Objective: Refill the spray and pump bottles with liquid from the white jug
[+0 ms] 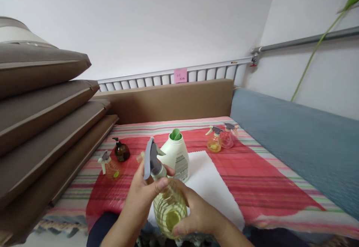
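Observation:
I hold a clear yellow-green spray bottle (167, 206) with a grey trigger head low in the middle of the view. My left hand (144, 194) is closed round its neck just under the trigger. My right hand (196, 213) is wrapped round the ribbed body from the right. Right behind it a white detergent bottle (177, 155) with a green spout stands on a white cloth (210, 183).
A red striped cloth (252, 179) covers the surface. On it stand an orange spray bottle (110, 166), a brown pump bottle (121, 151), and a yellow spray bottle (214, 140) beside a pink spray bottle (228, 136). Stacked brown cushions (42, 119) rise left; a blue cushion (294, 142) lies right.

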`<state>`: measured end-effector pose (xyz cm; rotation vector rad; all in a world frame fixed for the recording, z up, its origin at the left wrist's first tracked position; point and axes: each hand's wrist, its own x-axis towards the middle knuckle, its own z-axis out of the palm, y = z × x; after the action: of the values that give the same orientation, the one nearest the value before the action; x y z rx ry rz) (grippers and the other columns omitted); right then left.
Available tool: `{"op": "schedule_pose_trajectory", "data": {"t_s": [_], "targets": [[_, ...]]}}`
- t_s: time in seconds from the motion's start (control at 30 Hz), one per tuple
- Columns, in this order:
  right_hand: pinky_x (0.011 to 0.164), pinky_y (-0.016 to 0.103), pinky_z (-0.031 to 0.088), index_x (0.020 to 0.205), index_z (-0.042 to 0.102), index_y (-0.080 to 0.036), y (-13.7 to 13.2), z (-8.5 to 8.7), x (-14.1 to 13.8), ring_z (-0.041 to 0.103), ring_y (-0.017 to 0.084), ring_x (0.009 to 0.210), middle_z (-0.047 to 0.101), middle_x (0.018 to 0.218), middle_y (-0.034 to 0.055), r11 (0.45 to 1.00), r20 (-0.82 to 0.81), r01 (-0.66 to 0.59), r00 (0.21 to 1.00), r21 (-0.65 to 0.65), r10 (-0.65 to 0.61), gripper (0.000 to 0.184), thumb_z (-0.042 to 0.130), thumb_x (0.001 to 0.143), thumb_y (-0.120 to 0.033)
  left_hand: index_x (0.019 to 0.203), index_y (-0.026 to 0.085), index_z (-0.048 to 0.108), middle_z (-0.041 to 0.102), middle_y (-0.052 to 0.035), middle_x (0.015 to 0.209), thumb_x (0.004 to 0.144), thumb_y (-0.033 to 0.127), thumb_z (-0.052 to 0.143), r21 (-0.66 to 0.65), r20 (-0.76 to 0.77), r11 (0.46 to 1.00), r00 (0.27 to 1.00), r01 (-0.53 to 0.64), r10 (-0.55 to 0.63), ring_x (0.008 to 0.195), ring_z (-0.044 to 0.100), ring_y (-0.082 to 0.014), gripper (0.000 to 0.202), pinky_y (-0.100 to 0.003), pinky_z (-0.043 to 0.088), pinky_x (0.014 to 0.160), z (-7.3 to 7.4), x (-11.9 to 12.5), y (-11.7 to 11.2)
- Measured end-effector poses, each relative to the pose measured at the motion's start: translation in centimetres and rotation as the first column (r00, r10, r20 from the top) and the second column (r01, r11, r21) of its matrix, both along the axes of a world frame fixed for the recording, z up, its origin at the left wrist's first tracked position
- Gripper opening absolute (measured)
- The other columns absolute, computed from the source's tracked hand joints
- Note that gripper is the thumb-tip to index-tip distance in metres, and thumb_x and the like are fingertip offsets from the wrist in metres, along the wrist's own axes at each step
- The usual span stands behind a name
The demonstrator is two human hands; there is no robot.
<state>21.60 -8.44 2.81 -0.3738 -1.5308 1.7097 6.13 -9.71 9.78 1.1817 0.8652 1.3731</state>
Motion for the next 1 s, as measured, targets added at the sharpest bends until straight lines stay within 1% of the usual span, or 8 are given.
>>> {"op": "schedule_pose_trajectory", "data": {"t_s": [0.13,0.23,0.43,0.57,0.73,0.83,0.93,1.0], "targets": [[0.092,0.038,0.040,0.124,0.046,-0.023,-0.1,-0.8,0.4,0.052,0.025,0.107,0.056,0.116,0.0053,0.999,0.084,0.027,0.996,-0.026,-0.025,0.086,0.085,0.048,-0.029,0.095,0.017,0.060,0.069,-0.0069,0.088,0.071,0.033,0.072,0.088,0.056,0.994,0.997,-0.065,0.060,0.090,0.062,-0.0230,0.031,-0.035,0.044,0.086,0.4,-0.3,-0.1],[0.093,0.038,0.040,0.126,0.044,-0.023,-0.2,-1.4,0.8,0.051,0.027,0.110,0.055,0.118,0.0056,0.997,0.111,0.058,0.993,-0.058,-0.051,0.090,0.085,0.047,-0.029,0.101,0.020,0.059,0.069,-0.0053,0.092,0.075,0.033,0.069,0.130,0.104,0.982,0.987,-0.139,0.126,0.097,0.060,-0.0225,0.030,-0.036,0.041,0.092,0.5,-0.6,-0.1],[0.093,0.039,0.038,0.116,0.047,-0.023,0.0,-2.0,1.4,0.053,0.026,0.104,0.056,0.111,0.0041,0.992,0.159,0.111,0.982,-0.065,-0.099,0.080,0.084,0.046,-0.021,0.102,0.022,0.062,0.066,-0.0033,0.095,0.073,0.032,0.071,0.179,0.167,0.957,0.966,-0.227,0.198,0.099,0.061,-0.0225,0.032,-0.038,0.042,0.097,0.9,-0.4,-0.8],[0.094,0.037,0.038,0.120,0.046,-0.023,-0.1,-1.9,1.6,0.051,0.027,0.108,0.054,0.116,0.0046,0.991,0.175,0.119,0.979,-0.061,-0.107,0.083,0.083,0.046,-0.016,0.097,0.027,0.063,0.065,0.0012,0.094,0.076,0.033,0.068,0.286,0.261,0.889,0.921,-0.359,0.288,0.093,0.062,-0.0181,0.022,-0.039,0.040,0.101,1.3,-0.3,-1.2],[0.087,0.034,0.042,0.123,0.046,-0.024,-0.7,-1.5,1.5,0.054,0.025,0.103,0.058,0.111,0.0033,0.991,0.120,0.071,0.991,-0.115,-0.058,0.083,0.079,0.048,-0.014,0.094,0.024,0.065,0.066,-0.0032,0.087,0.070,0.033,0.073,0.224,0.085,0.945,0.970,-0.240,0.226,0.091,0.062,-0.0236,0.027,-0.040,0.046,0.094,1.5,-0.4,-1.4],[0.081,0.032,0.045,0.125,0.045,-0.026,-1.3,-1.6,1.7,0.058,0.024,0.097,0.060,0.108,0.0022,0.982,0.086,0.050,0.996,-0.183,-0.034,0.081,0.073,0.050,-0.010,0.094,0.022,0.064,0.066,-0.0051,0.090,0.070,0.034,0.071,0.238,0.153,0.916,0.944,-0.322,0.292,0.086,0.063,-0.0243,0.028,-0.039,0.051,0.085,3.4,-0.9,-1.8],[0.090,0.036,0.043,0.127,0.043,-0.028,-1.6,-2.2,2.8,0.056,0.027,0.105,0.057,0.117,0.0039,0.972,0.096,0.093,0.993,-0.216,-0.073,0.085,0.073,0.050,-0.010,0.095,0.021,0.062,0.065,-0.0068,0.094,0.073,0.029,0.067,0.275,0.187,0.889,0.927,-0.367,0.325,0.078,0.063,-0.0222,0.024,-0.034,0.054,0.071,5.3,-2.1,-1.8],[0.098,0.038,0.038,0.129,0.043,-0.028,-1.5,-2.8,4.1,0.049,0.029,0.116,0.052,0.127,0.0061,0.968,0.128,0.151,0.984,-0.201,-0.127,0.087,0.075,0.050,-0.014,0.090,0.021,0.062,0.064,-0.0035,0.086,0.071,0.025,0.068,0.276,0.175,0.891,0.930,-0.360,0.322,0.068,0.060,-0.0172,0.020,-0.030,0.053,0.066,5.2,-3.1,-1.2]]}}
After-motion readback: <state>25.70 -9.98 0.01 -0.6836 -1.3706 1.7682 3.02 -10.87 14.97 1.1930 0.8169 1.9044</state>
